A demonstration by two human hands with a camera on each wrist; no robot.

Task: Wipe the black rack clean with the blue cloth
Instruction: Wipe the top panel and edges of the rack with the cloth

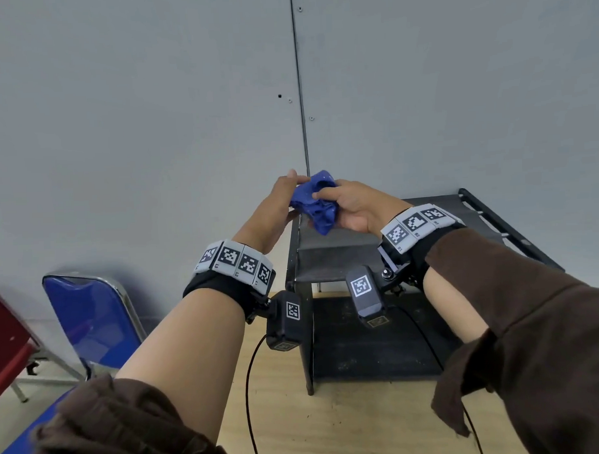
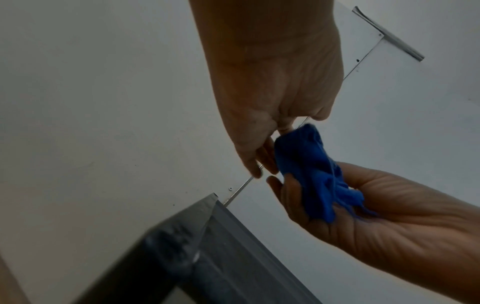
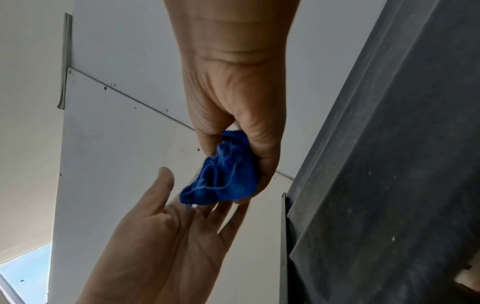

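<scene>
The crumpled blue cloth point(image 1: 316, 201) is held in the air between both hands, just above the near left corner of the black rack point(image 1: 332, 247). My right hand point(image 1: 344, 202) grips the cloth, with fingers and thumb curled round it in the right wrist view point(image 3: 233, 115). My left hand point(image 1: 283, 197) is open, and its straight fingers point(image 3: 221, 214) touch the underside of the cloth point(image 3: 226, 176). In the left wrist view the cloth point(image 2: 309, 170) lies in the right hand's palm point(image 2: 389, 216), with the rack's corner point(image 2: 207, 257) below.
The rack stands against a grey panelled wall point(image 1: 151, 113) on a wooden floor point(image 1: 332, 422). Its lower shelf point(image 1: 373, 339) looks dusty. A blue chair point(image 1: 91, 322) and a red chair point(image 1: 6, 339) stand to the left. Black cables point(image 1: 249, 398) hang from the wrist cameras.
</scene>
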